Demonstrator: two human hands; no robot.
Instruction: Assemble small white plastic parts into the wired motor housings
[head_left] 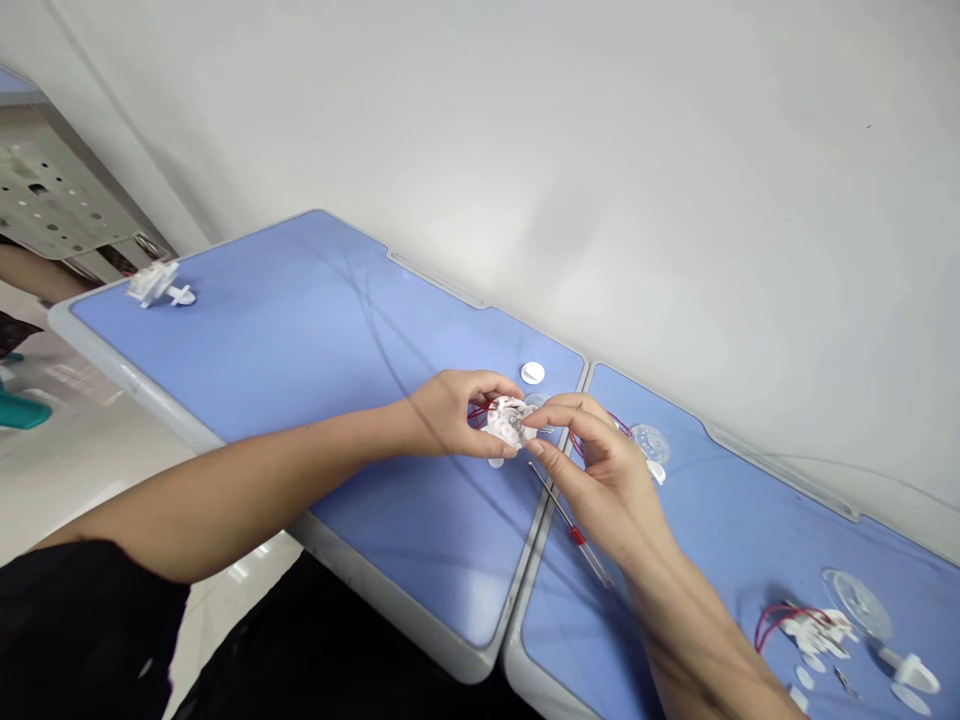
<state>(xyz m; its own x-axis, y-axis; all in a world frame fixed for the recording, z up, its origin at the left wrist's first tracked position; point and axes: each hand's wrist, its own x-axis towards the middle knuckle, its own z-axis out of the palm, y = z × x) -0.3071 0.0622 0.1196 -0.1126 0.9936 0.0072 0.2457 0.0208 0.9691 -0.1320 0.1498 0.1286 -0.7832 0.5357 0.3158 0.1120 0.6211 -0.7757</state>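
Note:
My left hand (450,415) grips a white plastic assembly (508,420) with a thin red wire (475,415) looped beside it. My right hand (600,480) comes in from the other side, its fingertips pinching the assembly's right edge. Whatever those fingers touch is too small to make out. Just below my right hand lies a thin screwdriver (571,530) with a metal shaft and a red section. A white plastic disc (532,373) sits beyond my hands, and a clear round disc (649,443) lies past my right hand.
Two blue tables (360,330) meet at a seam, with a wall behind. A pile of white parts and red wire (806,630) lies at the front right, and a white part (154,283) sits at the far left. A person's teal shoe (22,410) shows on the floor.

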